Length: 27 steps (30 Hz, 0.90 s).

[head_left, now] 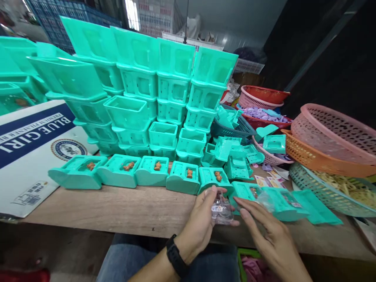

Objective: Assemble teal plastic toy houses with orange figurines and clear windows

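The left hand pinches a clear plastic piece with a small label between thumb and fingers, above the near edge of the wooden bench. Just to its right, the right hand is spread, its fingers extended and loosely parted. Beyond the hands runs a row of turquoise plastic boxes, several holding small brown figurines; taller turquoise stacks stand at the far side.

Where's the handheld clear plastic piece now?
Head view, just right of centre: the clear piece is in the left hand, beside the right hand, near the teal boxes.
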Available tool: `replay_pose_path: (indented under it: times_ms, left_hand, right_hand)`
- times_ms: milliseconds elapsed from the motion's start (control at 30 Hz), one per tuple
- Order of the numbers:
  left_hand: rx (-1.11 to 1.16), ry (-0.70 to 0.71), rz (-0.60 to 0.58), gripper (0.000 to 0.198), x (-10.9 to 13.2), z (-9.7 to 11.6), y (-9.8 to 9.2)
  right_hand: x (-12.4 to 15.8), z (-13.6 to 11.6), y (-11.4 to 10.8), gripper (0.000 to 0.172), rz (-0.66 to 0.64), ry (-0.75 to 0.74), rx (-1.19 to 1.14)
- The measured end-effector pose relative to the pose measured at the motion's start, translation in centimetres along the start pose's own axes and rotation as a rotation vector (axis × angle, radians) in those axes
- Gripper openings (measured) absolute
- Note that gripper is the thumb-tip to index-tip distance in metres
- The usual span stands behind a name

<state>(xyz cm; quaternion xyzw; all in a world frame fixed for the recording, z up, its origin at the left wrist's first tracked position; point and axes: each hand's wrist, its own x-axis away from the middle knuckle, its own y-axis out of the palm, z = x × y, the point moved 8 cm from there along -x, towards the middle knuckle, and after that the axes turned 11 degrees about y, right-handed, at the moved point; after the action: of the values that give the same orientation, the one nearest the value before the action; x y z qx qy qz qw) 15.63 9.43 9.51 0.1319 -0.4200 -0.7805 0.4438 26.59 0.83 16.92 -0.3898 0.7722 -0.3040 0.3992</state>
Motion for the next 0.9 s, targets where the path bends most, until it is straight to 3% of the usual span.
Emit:
replay_pose_path:
  times_ms: [167, 267, 400, 533, 600, 767, 900]
  left_hand:
    - [0.068, 0.063, 0.052, 0.057, -0.2, 1.0, -0.9]
    - [0.118, 0.079, 0.062, 0.057, 0.0, 1.1, -0.8]
    - [0.127, 0.098, 0.068, 0.064, 0.6, 1.3, -1.0]
    - [0.108, 0.040, 0.071, 0.056, 1.3, 1.0, -1.3]
    - [0.104, 0.040, 0.083, 0.056, 1.5, 1.0, -1.2]
    - [0.037, 0.107, 0.112, 0.069, 1.6, 1.3, -0.5]
    - [-0.242, 0.108, 0.075, 0.063, 0.7, 1.8, -0.5]
  right_hand:
    - [0.0, -1.8, 1.8, 0.042, -0.068, -0.034, -0.033]
    - [0.0, -2.1, 1.7, 0.048, 0.000, -0.084, 0.003]
    - [0.2, -2.9, 1.8, 0.040, 0.040, -0.091, -0.018]
    - [0.4, -3.1, 2.8, 0.037, -0.037, 0.007, -0.171]
    - [0.5, -2.7, 2.9, 0.036, -0.010, 0.088, -0.263]
    - [0.2, -0.7, 1.2, 0.032, 0.194, 0.243, -0.254]
    - [-2.8, 1.5, -1.2, 0.038, 0.244, 0.324, -0.140]
